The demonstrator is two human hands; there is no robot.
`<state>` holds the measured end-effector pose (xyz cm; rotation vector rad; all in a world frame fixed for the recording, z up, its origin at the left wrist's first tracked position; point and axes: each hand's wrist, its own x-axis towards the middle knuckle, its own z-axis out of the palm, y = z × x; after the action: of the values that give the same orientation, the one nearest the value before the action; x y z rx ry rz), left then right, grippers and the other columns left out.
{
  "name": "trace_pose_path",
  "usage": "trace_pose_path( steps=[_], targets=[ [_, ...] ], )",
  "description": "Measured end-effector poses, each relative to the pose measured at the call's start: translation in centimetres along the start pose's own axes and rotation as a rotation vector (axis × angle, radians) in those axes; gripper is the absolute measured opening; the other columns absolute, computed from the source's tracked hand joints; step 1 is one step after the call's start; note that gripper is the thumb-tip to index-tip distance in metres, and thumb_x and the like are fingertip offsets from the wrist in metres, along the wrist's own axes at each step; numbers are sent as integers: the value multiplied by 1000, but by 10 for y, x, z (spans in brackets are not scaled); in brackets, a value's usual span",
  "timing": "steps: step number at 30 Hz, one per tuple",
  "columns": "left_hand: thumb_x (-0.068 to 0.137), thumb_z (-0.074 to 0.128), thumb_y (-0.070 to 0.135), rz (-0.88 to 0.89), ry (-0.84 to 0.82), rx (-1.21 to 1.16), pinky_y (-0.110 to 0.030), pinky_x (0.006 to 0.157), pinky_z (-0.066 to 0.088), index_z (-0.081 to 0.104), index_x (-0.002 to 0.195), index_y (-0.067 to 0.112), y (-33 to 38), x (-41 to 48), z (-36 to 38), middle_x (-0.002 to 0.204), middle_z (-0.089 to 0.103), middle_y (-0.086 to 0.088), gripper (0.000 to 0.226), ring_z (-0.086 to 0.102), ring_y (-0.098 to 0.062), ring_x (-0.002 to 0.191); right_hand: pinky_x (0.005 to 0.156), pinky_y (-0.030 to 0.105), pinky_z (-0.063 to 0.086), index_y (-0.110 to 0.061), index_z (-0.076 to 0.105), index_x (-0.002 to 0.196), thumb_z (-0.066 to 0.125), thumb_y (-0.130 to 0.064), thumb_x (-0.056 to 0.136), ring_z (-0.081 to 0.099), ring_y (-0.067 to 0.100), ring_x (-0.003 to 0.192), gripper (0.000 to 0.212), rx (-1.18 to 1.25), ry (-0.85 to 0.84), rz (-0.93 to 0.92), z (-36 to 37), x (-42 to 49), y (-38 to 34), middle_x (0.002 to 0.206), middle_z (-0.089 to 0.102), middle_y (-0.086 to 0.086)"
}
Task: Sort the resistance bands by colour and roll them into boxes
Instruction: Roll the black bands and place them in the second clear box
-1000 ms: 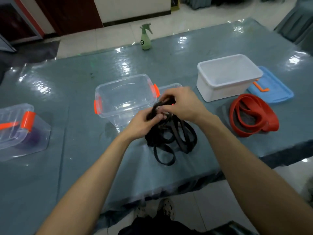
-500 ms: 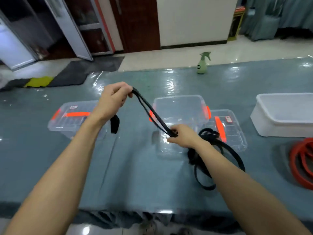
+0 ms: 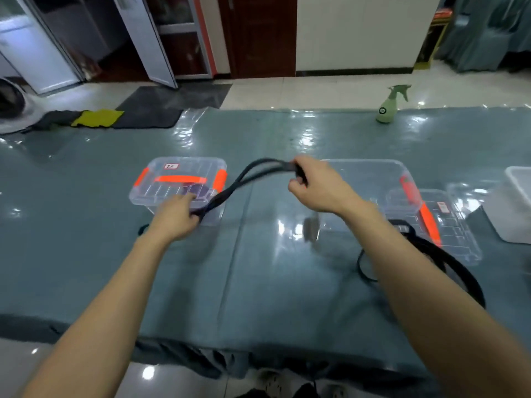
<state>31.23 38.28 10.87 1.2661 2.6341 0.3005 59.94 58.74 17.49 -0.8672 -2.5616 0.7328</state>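
A black resistance band [image 3: 244,179] stretches in the air between my two hands. My left hand [image 3: 176,216] grips its lower end just in front of a closed clear box [image 3: 178,182] with orange clips and something purple inside. My right hand [image 3: 316,186] holds the upper end, raised before an open clear box [image 3: 370,179]. More black bands [image 3: 425,254] lie on the table behind my right forearm, partly hidden by it.
A clear lid [image 3: 451,222] with an orange handle lies to the right of the open box. A white bin [image 3: 517,202] is cut off at the right edge. A green spray bottle [image 3: 389,106] stands at the table's far edge.
My left hand has dropped from a raised position to the table by the closed box. My right hand has lifted off the black pile and carries the band's other end.
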Motion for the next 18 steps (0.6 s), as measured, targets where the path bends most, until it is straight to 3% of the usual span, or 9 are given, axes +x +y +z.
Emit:
trace_pose_path(
  steps=[2,4,6,8,10,13,16,18],
  targets=[
    [86,80,15,130,-126,-175,-48,115,49,42,164,19,12,-9,29,162,50,-9,88,55,-32,142,81,42,43,-14,72,115,58,-15,98,63,27,91,22,-54,-121,12,30,-3,-8,100,70,4],
    [78,91,17,252,-281,-390,-33,123,38,30,170,29,32,-13,57,167,42,8,110,45,-12,150,90,38,42,-14,74,123,60,-13,100,67,30,105,27,-58,-232,59,64,-11,-5,113,75,8],
    [82,92,21,313,-409,-500,-24,118,38,45,161,32,49,-11,84,153,58,15,92,52,-1,142,94,36,50,-14,73,130,68,-14,99,68,28,109,32,-18,-285,115,93,-24,2,118,77,8],
    [93,85,22,338,-507,-529,-32,103,54,71,130,26,55,-7,104,115,78,14,40,71,-2,109,95,37,55,-17,71,133,73,-18,95,69,24,103,38,32,-286,177,118,-36,13,112,77,3],
    [100,73,28,374,-510,-432,-35,80,54,74,100,28,49,-7,114,81,69,19,2,63,-1,75,93,38,57,-20,68,134,75,-21,92,67,19,97,42,28,-304,227,136,-49,28,107,74,-3],
    [102,60,32,314,-436,-364,-32,70,49,62,81,32,27,-5,116,73,67,16,21,62,-4,68,100,43,53,-22,63,128,73,-26,89,66,25,111,41,-182,-464,283,158,-73,56,116,69,0],
    [106,51,30,228,-413,-436,-34,67,56,56,90,27,-1,-3,107,79,79,10,18,74,-13,69,124,59,27,-21,53,143,62,-25,99,51,29,136,45,-444,-537,332,177,-96,84,138,60,5],
    [108,56,35,222,-343,-421,-33,62,55,55,96,32,-21,-2,102,77,78,11,13,71,-12,64,126,60,23,-19,53,144,55,-26,105,49,31,139,40,-468,-509,393,183,-103,96,142,58,7]
  ],
)
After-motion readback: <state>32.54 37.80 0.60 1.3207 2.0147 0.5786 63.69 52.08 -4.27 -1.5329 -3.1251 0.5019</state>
